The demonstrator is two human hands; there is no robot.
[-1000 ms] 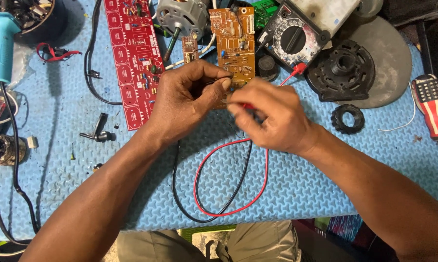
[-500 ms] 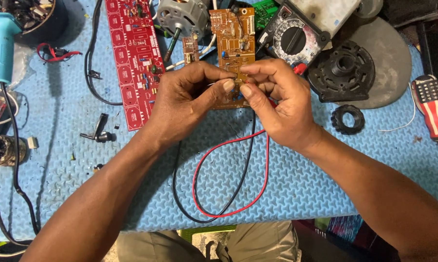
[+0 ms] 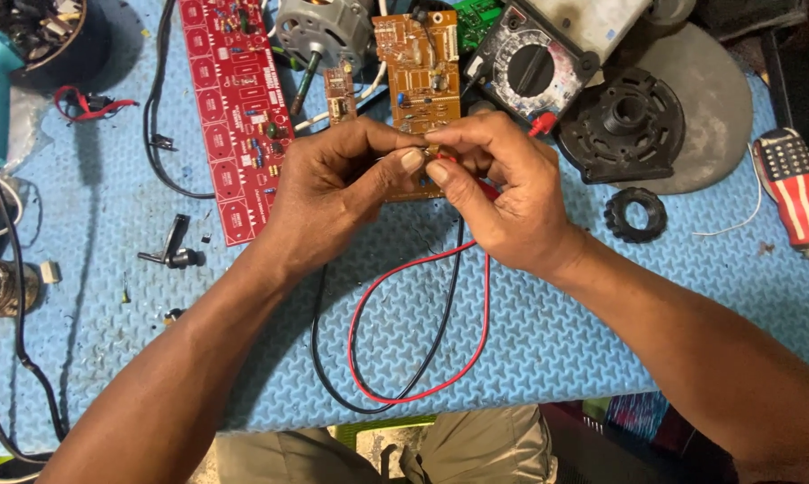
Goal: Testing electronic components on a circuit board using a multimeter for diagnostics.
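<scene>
Orange circuit board [image 3: 419, 67] lies on the blue foam mat [image 3: 548, 323] of the bench, its near edge hidden under both hands. Left hand [image 3: 333, 193] and right hand [image 3: 503, 193] meet thumb to thumb over that edge, fingers closed around something small I cannot make out. Red lead [image 3: 485, 314] and black lead [image 3: 449, 296] loop down from the right hand. Multimeter [image 3: 530, 67] sits just beyond, a red circuit board [image 3: 234, 108] to the left

Textured blue foam mat [image 3: 601, 314] over the workbench, evenly lit from above.
</scene>
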